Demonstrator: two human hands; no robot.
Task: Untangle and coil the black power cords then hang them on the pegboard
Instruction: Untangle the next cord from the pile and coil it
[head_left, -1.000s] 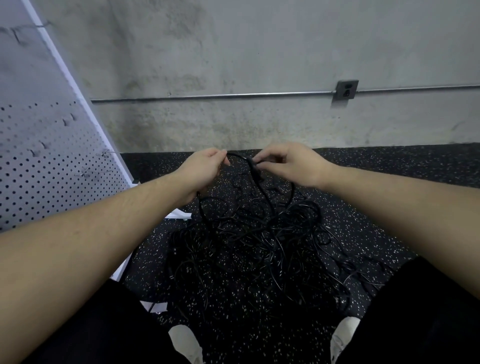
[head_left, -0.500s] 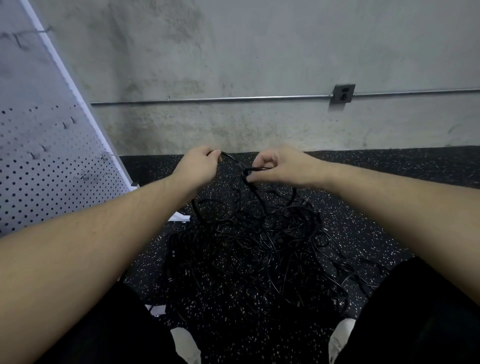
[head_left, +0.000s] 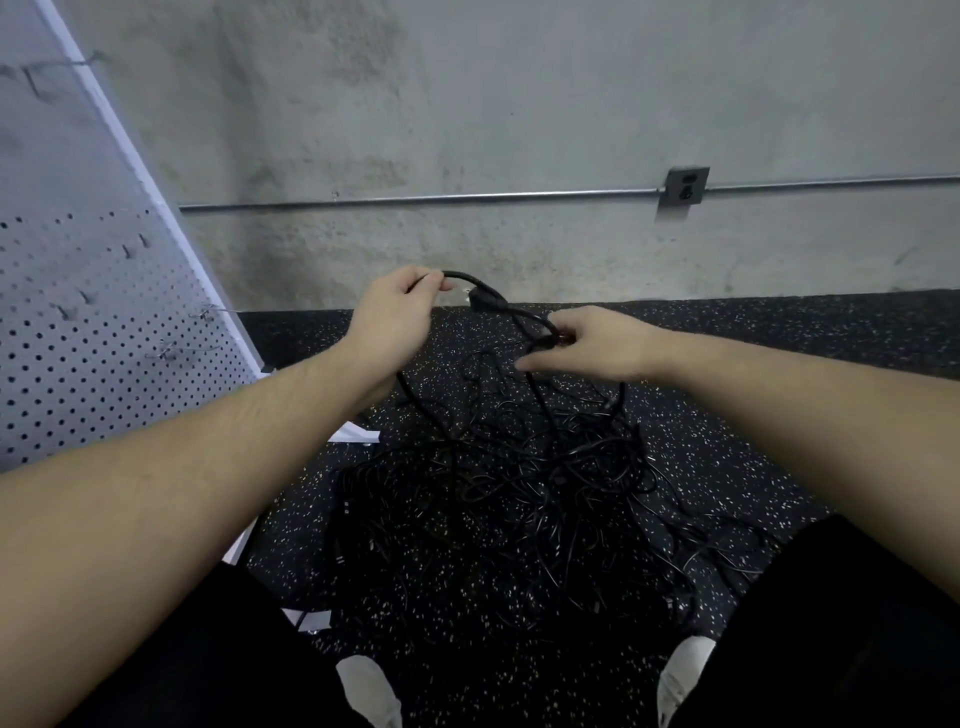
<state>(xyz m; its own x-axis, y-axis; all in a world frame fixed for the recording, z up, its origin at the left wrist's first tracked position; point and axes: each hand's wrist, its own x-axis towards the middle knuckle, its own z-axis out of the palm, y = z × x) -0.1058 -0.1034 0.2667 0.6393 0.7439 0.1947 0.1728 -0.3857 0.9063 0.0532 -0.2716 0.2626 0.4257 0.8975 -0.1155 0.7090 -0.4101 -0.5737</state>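
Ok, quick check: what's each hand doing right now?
Left hand: gripping a black power cord lifted from the tangled pile.
Right hand: pinching the same cord further along.

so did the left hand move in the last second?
Yes. The left hand rose and now overlaps the base of the wall.

So I'm looking at a big messy tangle of black power cords piled on the speckled floor. One cord with a chunky plug arcs up out of the pile. The white pegboard stands off to the left, tilted, with a few bare hooks on it.
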